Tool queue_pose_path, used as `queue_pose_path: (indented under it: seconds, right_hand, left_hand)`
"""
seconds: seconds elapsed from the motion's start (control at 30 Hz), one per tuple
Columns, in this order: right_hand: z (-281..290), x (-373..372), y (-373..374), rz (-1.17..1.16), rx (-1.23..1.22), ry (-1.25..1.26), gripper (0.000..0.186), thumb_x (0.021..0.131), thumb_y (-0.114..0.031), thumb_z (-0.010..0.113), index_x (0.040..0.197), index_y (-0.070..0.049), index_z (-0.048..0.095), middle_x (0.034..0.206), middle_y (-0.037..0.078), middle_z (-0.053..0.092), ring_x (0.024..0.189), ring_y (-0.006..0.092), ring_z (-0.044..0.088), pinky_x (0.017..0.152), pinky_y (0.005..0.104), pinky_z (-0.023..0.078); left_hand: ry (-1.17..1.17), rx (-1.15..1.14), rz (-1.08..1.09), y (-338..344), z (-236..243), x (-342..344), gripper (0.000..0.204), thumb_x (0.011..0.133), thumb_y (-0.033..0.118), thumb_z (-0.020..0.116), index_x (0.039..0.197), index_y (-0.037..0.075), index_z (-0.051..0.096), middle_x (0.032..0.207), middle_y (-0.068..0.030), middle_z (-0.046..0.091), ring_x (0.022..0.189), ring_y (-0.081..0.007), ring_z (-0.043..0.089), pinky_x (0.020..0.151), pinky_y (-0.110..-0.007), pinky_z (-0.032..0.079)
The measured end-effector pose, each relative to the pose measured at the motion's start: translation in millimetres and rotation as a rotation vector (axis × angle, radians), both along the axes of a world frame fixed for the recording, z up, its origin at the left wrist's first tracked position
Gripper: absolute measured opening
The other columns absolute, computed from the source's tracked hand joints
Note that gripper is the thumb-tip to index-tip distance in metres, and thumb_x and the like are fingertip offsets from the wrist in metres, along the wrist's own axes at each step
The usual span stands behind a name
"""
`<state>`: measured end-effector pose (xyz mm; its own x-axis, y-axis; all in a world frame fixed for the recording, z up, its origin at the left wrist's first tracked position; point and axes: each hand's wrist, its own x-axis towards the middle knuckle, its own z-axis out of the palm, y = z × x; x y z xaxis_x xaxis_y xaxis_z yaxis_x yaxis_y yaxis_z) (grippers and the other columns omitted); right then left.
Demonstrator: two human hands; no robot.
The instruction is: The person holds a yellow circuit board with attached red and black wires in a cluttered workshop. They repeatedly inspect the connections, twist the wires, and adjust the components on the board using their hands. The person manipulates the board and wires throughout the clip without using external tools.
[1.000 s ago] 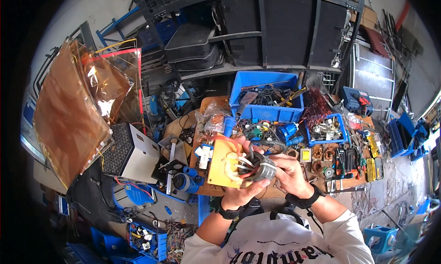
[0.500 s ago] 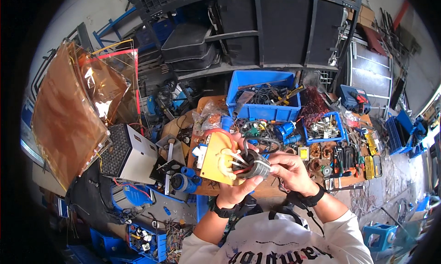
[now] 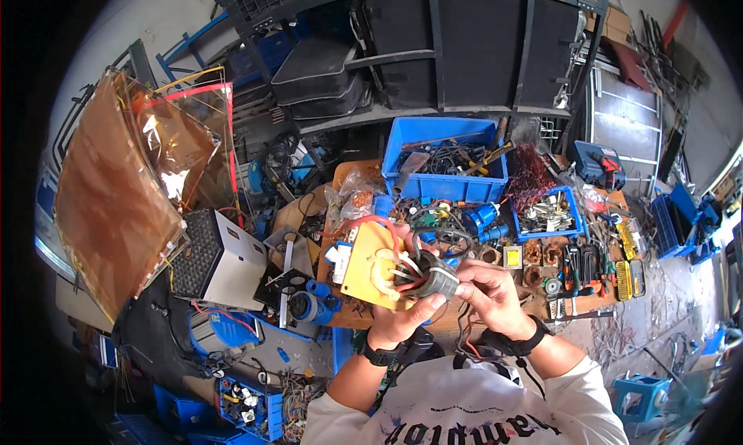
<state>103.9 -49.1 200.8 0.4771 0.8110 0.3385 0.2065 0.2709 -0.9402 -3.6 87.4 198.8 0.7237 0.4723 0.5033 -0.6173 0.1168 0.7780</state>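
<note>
My left hand [image 3: 398, 325] is closed around a yellow board [image 3: 360, 271] and the dark ring-shaped bundle [image 3: 441, 280] beside it, thumb along the bundle's lower side. White, black and red wires [image 3: 409, 272] run between the board and the bundle. Pale cream material sits on the board's face. On the right, my right hand [image 3: 495, 298] pinches at the bundle's right side; what exactly lies between its fingertips is hidden. A black cable [image 3: 449, 236] loops above the bundle. Thin dark and red wires [image 3: 469, 329] hang below my right hand.
On the wooden table [image 3: 352, 319] stand a large blue bin [image 3: 457, 188] of cables and tools and a smaller blue tray [image 3: 549, 227] of metal parts. Pliers and screwdrivers [image 3: 580, 267] lie at the right. A metal case [image 3: 224, 259] and brown sheets [image 3: 112, 205] stand left.
The board and bundle have turned slightly in my left hand. My right fingers have shifted a little on the bundle. Red and dark wires now show hanging below my right hand.
</note>
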Motion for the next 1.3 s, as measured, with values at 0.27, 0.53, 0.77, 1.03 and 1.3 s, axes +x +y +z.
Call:
queue_pose_path:
  seconds: [0.27,0.53,0.77,1.03,1.3]
  right_hand:
    - [-1,1,3,0.001,0.031,-0.036,0.01,0.087,-0.008,0.064,0.089,0.001,0.064,0.08,0.007,0.059,0.072,0.0167,0.055,0.065,0.0285,0.044]
    - [-6,12,11,-0.066,-0.001,-0.2,0.011,0.087,-0.007,0.064,0.095,0.001,0.065,0.08,0.007,0.057,0.073,0.0178,0.055,0.067,0.0289,0.044]
    - [-15,22,17,0.126,-0.025,0.059,0.016,0.09,-0.009,0.063,0.101,0.002,0.065,0.089,0.005,0.06,0.084,0.0122,0.056,0.075,0.0273,0.046]
    - [-6,27,18,0.0,-0.065,-0.109,0.015,0.086,-0.009,0.068,0.098,0.0,0.067,0.088,0.007,0.066,0.081,0.0141,0.063,0.07,0.0272,0.049]
    - [1,28,16,-0.303,0.012,-0.401,0.009,0.076,-0.005,0.074,0.083,-0.004,0.068,0.084,0.008,0.068,0.078,0.0232,0.064,0.07,0.0325,0.049]
  left_hand:
    - [0.034,0.045,-0.018,-5,5,3,0.064,0.078,0.005,0.073,0.131,0.0,0.038,0.118,-0.0081,0.053,0.107,-0.0166,0.053,0.093,-0.033,0.044]
    - [0.136,0.212,0.082,4,2,1,0.052,0.079,0.004,0.073,0.122,0.0,0.044,0.108,-0.0056,0.056,0.096,-0.0132,0.057,0.083,-0.028,0.047]
    - [0.041,0.237,0.172,8,7,6,0.068,0.078,0.005,0.073,0.134,0.0,0.035,0.122,-0.009,0.05,0.1,-0.0138,0.056,0.082,-0.026,0.048]
    - [0.052,-0.321,-0.004,4,-7,6,0.083,0.078,0.017,0.072,0.144,0.001,0.025,0.131,-0.009,0.045,0.115,-0.0231,0.05,0.099,-0.04,0.043]
    - [0.101,-0.503,-0.116,-5,-1,10,0.075,0.083,0.019,0.067,0.144,0.003,0.027,0.127,-0.0076,0.05,0.118,-0.027,0.051,0.103,-0.045,0.04]
